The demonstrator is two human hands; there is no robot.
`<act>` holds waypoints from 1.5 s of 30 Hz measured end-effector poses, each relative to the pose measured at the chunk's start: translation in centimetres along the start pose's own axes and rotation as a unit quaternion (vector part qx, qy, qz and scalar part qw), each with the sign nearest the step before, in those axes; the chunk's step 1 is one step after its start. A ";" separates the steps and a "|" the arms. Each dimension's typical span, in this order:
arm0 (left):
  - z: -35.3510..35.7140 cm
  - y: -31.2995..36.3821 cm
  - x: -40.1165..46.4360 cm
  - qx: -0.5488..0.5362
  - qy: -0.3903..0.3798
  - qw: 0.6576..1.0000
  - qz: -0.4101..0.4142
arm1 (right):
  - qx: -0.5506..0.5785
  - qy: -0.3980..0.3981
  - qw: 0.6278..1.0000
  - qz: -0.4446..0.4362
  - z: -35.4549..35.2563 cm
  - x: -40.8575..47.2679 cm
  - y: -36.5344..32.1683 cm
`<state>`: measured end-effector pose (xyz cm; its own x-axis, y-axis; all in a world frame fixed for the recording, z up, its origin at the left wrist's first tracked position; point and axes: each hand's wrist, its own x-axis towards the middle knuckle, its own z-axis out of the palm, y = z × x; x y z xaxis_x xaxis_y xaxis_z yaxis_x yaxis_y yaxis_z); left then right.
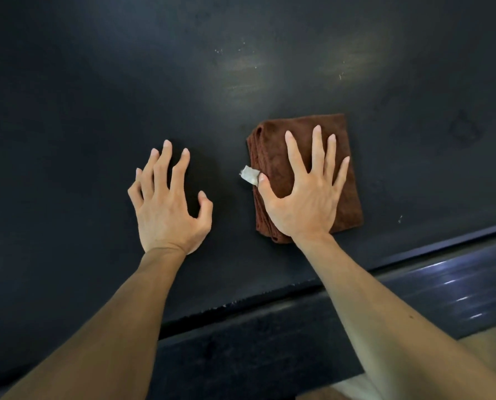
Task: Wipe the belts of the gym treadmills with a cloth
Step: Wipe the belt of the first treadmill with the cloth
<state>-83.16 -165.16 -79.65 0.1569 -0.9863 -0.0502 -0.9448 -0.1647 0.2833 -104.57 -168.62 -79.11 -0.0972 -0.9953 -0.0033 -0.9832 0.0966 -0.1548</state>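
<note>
Head view: flat hands point(304, 194) on cloth point(272, 166), belt point(96, 96).

Brown cloth point(304, 174), white tag point(249, 175), black belt point(125, 82)

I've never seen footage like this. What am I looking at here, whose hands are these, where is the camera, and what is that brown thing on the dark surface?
There is no machine here, only a person at work. The single picture comes from a camera worn on the person's head, looking down along both bare arms. The wide dark surface is a treadmill belt, and the strip along its near edge is the treadmill's side rail. The brown thing is a folded cloth lying flat on the belt, with a small white tag sticking out of its side. The right hand presses flat on the cloth with fingers spread. The left hand holds nothing; its bent fingertips seem to rest on the bare belt beside the cloth. Faint pale specks show farther up the belt.
</note>
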 end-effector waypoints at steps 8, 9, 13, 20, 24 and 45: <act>0.2 -0.1 0.1 0.002 0.002 1.000 0.003 | -0.020 0.001 1.000 0.001 0.3 0.1 -0.1; 0.2 -0.2 0.0 0.000 0.003 1.000 0.000 | -0.025 0.001 1.000 -0.005 0.5 0.1 -0.1; 0.4 0.0 0.1 0.002 0.007 1.000 0.001 | -0.026 0.002 1.000 -0.015 0.6 0.2 0.2; 0.3 0.0 0.1 -0.002 0.012 1.000 0.001 | -0.032 -0.004 0.999 -0.037 0.6 0.4 0.3; 0.3 0.0 0.0 -0.003 0.013 1.000 0.002 | -0.034 0.000 0.999 -0.039 0.6 0.4 0.3; 0.0 0.0 0.1 0.029 -0.031 0.999 -0.008 | -0.018 -0.023 0.999 -0.031 0.1 0.4 0.0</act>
<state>-83.16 -165.25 -79.61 0.1550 -0.9814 -0.1137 -0.9576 -0.1775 0.2271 -104.56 -169.06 -79.23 -0.0294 -0.9987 -0.0407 -0.9921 0.0341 -0.1203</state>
